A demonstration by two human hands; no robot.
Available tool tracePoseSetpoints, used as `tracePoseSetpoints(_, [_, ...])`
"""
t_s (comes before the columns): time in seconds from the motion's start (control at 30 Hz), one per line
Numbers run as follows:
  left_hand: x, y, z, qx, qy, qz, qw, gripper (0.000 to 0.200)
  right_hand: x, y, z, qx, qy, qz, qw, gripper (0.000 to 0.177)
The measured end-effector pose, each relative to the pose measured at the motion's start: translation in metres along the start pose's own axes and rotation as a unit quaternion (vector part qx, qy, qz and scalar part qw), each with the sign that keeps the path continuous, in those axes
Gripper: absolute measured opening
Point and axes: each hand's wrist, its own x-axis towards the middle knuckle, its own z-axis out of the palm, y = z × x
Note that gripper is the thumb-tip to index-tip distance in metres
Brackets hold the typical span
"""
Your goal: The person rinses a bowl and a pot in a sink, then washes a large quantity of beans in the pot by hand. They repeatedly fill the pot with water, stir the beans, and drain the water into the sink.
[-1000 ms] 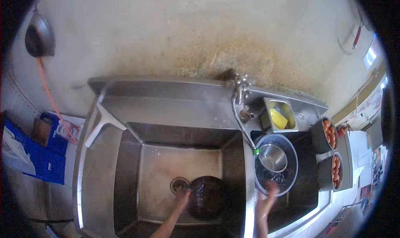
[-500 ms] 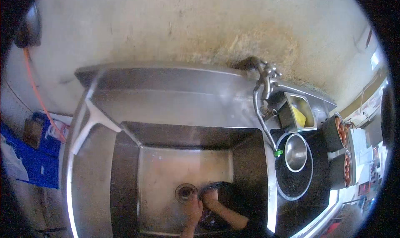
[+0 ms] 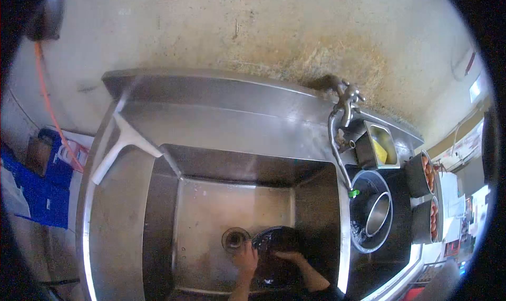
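Observation:
A dark round bowl or pan [image 3: 279, 238] lies on the floor of the steel sink [image 3: 211, 201], just right of the drain [image 3: 235, 240]. My left hand [image 3: 245, 259] is closed on its left rim, beside the drain. Over the dark vessel's right part is my right hand [image 3: 289, 255], its fingers stretched out toward the left. Whether they touch the inside of the vessel cannot be made out. The vessel's lower part merges with dark clothing at the bottom.
At the right, a faucet [image 3: 337, 153] reaches a clear tub of water [image 3: 358, 238] holding a metal bowl [image 3: 378, 214]. Behind stands a metal container [image 3: 391, 143] with something yellow. Two containers of reddish items are farther right. A white squeegee [image 3: 126, 137] lies left.
My right hand has drawn back to the right and its fingers have spread. The metal bowl in the tub has tilted and shifted down. The view has moved slightly.

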Motion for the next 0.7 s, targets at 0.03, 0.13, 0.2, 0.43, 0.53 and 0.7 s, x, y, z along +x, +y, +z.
tracePoseSetpoints(0.03, [0.0,-0.002,0.002,-0.009,0.011,0.005,1.0,0.038,-0.008,0.003,0.007,0.065,-0.033,0.0,0.997,0.059])
tracePoseSetpoints(0.13, [-0.002,-0.001,0.0,-0.024,0.042,0.025,0.999,0.036,-0.018,0.0,0.037,0.148,-0.082,-0.015,0.985,0.063])
tracePoseSetpoints(0.2, [0.001,0.004,-0.01,-0.023,0.061,0.039,0.997,0.035,-0.015,-0.008,0.06,0.133,-0.055,-0.059,0.988,0.065])
tracePoseSetpoints(0.43, [0.003,0.001,-0.006,-0.046,0.013,0.012,0.999,0.036,0.02,-0.035,0.111,-0.183,0.155,-0.052,0.969,0.057])
tracePoseSetpoints(0.53, [0.002,0.003,-0.007,-0.039,0.004,0.005,0.999,0.036,0.04,-0.041,0.106,-0.279,0.19,0.003,0.941,0.052])
tracePoseSetpoints(0.7, [0.009,0.013,-0.025,-0.115,-0.054,-0.045,0.991,0.035,0.033,-0.036,0.097,-0.343,0.205,0.023,0.917,0.043])
